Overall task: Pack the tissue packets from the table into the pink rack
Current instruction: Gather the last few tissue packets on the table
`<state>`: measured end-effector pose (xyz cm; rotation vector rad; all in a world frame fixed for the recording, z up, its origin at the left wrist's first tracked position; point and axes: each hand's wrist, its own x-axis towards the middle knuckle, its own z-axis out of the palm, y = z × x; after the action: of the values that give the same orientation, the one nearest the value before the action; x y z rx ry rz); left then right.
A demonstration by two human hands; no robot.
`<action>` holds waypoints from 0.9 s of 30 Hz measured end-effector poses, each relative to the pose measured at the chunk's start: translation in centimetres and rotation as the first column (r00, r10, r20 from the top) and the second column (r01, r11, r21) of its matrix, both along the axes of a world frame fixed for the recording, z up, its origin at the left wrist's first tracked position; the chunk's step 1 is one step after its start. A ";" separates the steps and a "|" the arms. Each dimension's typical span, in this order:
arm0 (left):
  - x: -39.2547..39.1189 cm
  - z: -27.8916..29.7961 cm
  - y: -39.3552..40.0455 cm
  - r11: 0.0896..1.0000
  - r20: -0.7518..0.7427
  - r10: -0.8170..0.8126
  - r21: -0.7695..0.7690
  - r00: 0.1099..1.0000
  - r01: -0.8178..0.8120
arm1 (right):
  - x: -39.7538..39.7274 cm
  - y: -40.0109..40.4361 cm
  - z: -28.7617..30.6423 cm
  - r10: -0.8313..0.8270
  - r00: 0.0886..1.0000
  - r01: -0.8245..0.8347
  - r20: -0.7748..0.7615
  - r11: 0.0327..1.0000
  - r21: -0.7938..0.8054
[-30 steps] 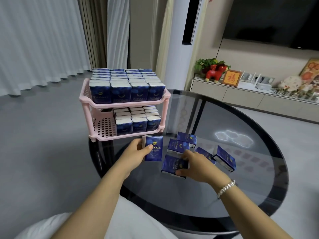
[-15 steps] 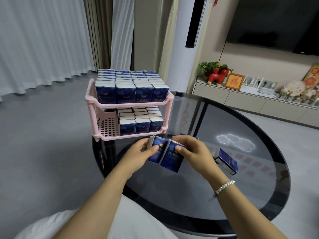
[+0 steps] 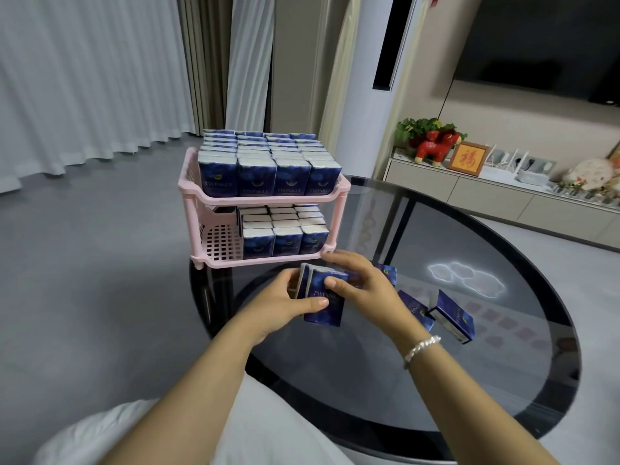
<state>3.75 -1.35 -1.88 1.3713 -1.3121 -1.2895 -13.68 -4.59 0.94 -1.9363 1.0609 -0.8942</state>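
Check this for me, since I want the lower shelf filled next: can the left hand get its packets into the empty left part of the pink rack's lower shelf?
Probably yes. The left hand is close in front of the pink rack, whose open-fronted bare grid has nothing before it.

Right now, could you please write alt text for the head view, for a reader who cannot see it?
The left hand and right hand grip a small stack of blue tissue packets above a dark glass table, just before a pink rack. Its top shelf is full, its lower shelf part full; loose packets lie to the right.
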 end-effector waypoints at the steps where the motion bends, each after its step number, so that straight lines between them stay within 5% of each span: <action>1: 0.1 0.0 -0.1 1.000 0.033 -0.016 -0.018 0.999 0.016 | -0.3 -0.4 0.5 0.097 0.995 -0.097 0.003 0.987 0.126; 4: 1.0 -0.4 -0.2 0.996 0.208 -0.080 -0.017 0.975 0.085 | -0.3 -1.5 1.4 0.274 0.950 -0.237 -0.149 0.944 0.228; 13: 0.6 -0.5 0.3 0.973 0.580 -0.233 0.142 0.780 0.184 | 0.7 -2.3 2.4 0.302 0.813 -0.290 -0.498 0.951 0.102; 19: 0.4 -0.7 0.2 0.980 0.606 -0.200 0.117 0.770 0.163 | 1.4 -2.5 2.8 0.274 0.746 -0.257 -0.607 0.959 0.117; 24: 1.9 -0.4 0.7 0.994 0.428 -0.100 -0.002 0.898 0.112 | 2.8 -2.9 4.1 0.314 0.738 -0.270 -0.597 0.948 0.165; 27: 3.6 -0.5 1.3 0.997 0.430 -0.052 -0.036 0.901 0.075 | 4.4 -3.0 5.2 0.371 0.675 -0.302 -0.638 0.928 0.219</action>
<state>7.31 -0.10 -2.40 1.6482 -1.6847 -1.0162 -9.26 -7.56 6.10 -2.3294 1.0362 0.1069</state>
